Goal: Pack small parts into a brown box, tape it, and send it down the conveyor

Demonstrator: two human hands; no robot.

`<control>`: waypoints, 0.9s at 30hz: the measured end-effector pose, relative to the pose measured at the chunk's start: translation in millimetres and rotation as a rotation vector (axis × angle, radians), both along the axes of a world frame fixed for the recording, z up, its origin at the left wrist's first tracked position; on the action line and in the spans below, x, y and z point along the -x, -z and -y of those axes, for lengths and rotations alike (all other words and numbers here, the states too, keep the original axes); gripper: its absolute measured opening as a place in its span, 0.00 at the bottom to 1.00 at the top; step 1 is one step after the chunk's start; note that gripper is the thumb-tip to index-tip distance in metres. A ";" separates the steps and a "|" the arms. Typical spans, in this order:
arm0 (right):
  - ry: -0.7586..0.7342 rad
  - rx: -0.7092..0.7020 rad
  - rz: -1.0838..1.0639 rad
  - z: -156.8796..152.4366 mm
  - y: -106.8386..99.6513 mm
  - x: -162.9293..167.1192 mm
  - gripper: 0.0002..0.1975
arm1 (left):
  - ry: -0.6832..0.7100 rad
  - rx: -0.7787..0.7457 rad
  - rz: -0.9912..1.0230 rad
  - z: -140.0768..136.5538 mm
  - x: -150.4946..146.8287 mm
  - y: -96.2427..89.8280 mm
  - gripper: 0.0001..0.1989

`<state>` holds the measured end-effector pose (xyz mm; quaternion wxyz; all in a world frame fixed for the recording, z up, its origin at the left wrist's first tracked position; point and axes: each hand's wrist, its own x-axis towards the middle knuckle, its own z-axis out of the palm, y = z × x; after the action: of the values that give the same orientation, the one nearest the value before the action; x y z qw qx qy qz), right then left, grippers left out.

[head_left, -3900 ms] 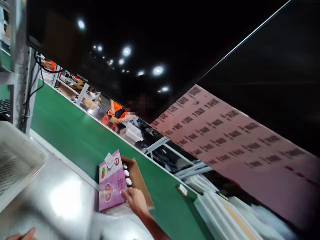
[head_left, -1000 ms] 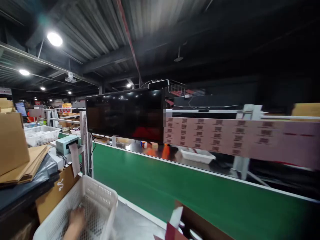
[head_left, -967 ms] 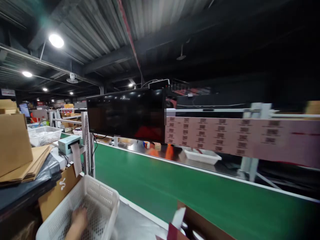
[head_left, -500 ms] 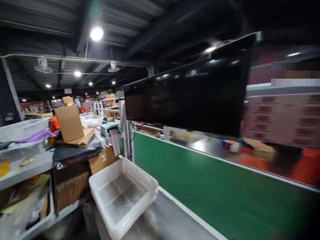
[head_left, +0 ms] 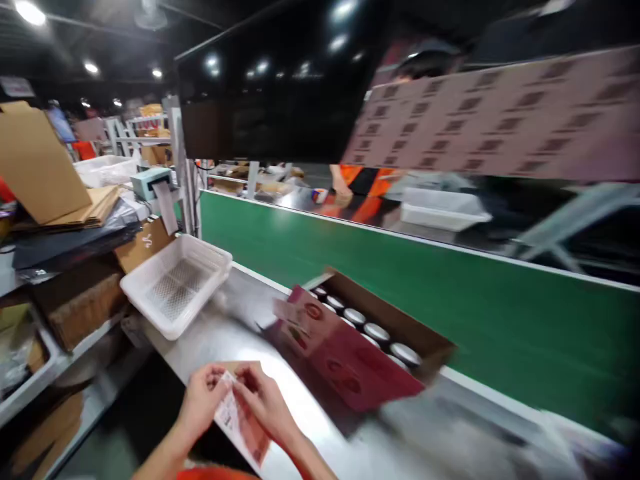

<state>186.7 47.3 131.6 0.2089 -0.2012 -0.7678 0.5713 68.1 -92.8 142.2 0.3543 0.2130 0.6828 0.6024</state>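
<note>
Both hands are back in view now: left hand [head_left: 203,400] and right hand [head_left: 265,400] pinch a small printed packet [head_left: 240,420] between closed fingers, low over the steel table [head_left: 240,333]. Beyond, the open carton [head_left: 395,327] of jars has reappeared; the white basket [head_left: 175,283], reached into earlier, sits untouched left.

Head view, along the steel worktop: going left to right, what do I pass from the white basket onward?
White mesh basket → left hand → printed packet held by both hands → right hand → dark red carton leaning at the open cardboard box of white-capped jars.
</note>
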 end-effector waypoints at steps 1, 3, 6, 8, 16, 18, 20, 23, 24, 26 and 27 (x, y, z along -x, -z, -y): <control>0.015 -0.015 -0.007 1.2 0.0 -4.5 0.15 | 0.019 -0.015 0.025 0.0 1.2 -1.5 0.26; 0.040 -0.134 -0.036 3.1 1.9 -14.9 0.11 | 0.068 -0.029 0.051 -2.3 2.8 0.7 0.26; 0.066 -0.405 -0.108 6.3 8.3 -31.2 0.08 | 0.193 -0.016 0.018 -7.6 2.7 9.6 0.28; 0.092 -0.563 -0.164 8.8 13.3 -40.0 0.09 | 0.274 0.017 -0.038 -10.9 2.6 15.2 0.28; 0.225 -0.930 -0.103 23.2 33.5 -64.2 0.10 | 0.604 0.052 -0.145 -15.6 -0.8 34.0 0.22; 0.216 -0.929 -0.030 27.4 37.1 -70.8 0.12 | 0.636 0.067 -0.116 -16.7 -3.9 41.4 0.21; 0.192 -0.903 0.059 31.1 39.0 -76.5 0.13 | 0.617 0.084 -0.067 -17.8 -7.4 47.6 0.21; 0.157 -0.852 0.138 34.5 40.1 -80.5 0.14 | 0.586 0.100 0.016 -17.7 -10.9 51.0 0.23; 0.147 -0.837 0.142 34.8 40.4 -80.5 0.14 | 0.577 0.105 0.045 -16.8 -11.2 50.4 0.24; 0.123 -0.814 0.142 34.6 40.8 -78.7 0.13 | 0.556 0.107 0.102 -14.3 -10.9 47.5 0.26; 0.110 -0.807 0.141 34.1 41.0 -77.3 0.12 | 0.545 0.105 0.126 -12.7 -10.4 45.7 0.27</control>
<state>264.0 13.1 90.6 0.2479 -0.1824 -0.9308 0.1971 78.5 -80.1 96.5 0.5557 0.3321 0.6073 0.4606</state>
